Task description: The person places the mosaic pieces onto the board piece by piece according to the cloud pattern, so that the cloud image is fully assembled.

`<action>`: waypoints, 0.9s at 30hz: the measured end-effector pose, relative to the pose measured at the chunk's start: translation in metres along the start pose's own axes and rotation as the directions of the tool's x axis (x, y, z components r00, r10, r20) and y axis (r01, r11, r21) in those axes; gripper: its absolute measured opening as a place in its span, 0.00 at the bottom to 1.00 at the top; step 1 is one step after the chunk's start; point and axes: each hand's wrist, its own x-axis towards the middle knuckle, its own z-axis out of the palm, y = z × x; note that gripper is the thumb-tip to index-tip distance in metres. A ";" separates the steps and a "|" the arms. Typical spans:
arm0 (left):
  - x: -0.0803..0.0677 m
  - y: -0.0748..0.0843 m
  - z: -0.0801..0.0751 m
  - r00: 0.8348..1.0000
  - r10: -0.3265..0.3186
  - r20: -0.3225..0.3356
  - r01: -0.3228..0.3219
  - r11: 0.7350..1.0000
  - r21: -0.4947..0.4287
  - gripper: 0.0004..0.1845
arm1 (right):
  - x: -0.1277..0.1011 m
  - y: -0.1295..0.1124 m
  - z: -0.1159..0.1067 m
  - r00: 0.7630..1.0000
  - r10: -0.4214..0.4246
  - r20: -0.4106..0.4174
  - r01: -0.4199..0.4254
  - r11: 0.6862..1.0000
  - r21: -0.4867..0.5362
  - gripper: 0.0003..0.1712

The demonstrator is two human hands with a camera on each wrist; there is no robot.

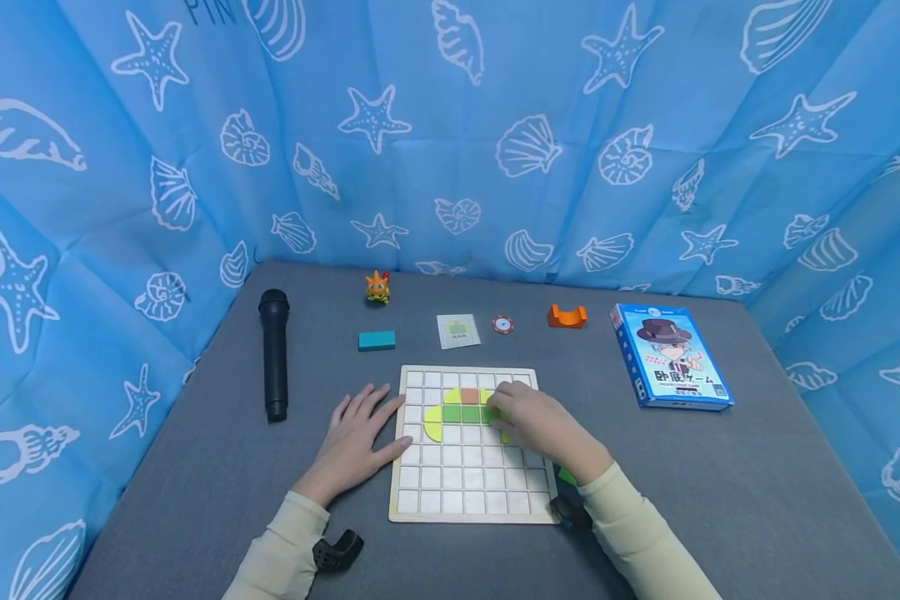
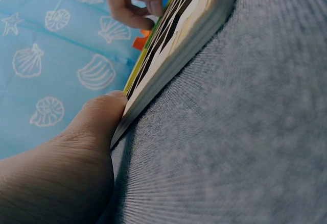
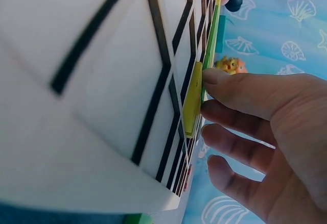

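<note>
A wooden grid board (image 1: 474,502) lies on the table with yellow rounded tiles (image 1: 432,431), green square tiles (image 1: 461,413) and a brown tile (image 1: 469,397) in its upper cells. My left hand (image 1: 354,442) lies flat with spread fingers at the board's left side, its thumb (image 2: 104,112) touching the edge. Over the upper right cells, my right hand (image 1: 532,421) has thumb and index fingertips at a green tile (image 3: 203,92), pinching it at the board surface. A yellow tile (image 3: 192,104) sits just in front of those fingertips. The hand partly covers these tiles in the head view.
Behind the board lie a teal block (image 1: 377,341), a printed card (image 1: 457,331), a poker chip (image 1: 502,324), an orange holder (image 1: 567,317) and a toy figure (image 1: 377,287). A black microphone (image 1: 274,354) lies left, a blue game box (image 1: 672,357) right. Another green piece (image 1: 567,476) is beside the right forearm.
</note>
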 end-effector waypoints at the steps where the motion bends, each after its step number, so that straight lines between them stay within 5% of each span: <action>1: 0.000 0.000 0.000 1.000 0.000 0.000 0.000 1.000 0.000 0.38 | 0.000 0.000 0.000 1.000 0.000 0.001 0.000 1.000 -0.001 0.14; 14: -0.002 0.001 0.000 1.000 -0.008 -0.003 0.008 1.000 -0.001 0.38 | -0.002 -0.001 0.001 1.000 -0.008 0.010 0.007 1.000 0.014 0.13; 27: -0.002 0.002 -0.002 0.999 0.015 -0.028 -0.015 1.000 -0.003 0.37 | -0.030 0.031 -0.019 0.992 0.127 0.027 -0.128 0.988 0.088 0.16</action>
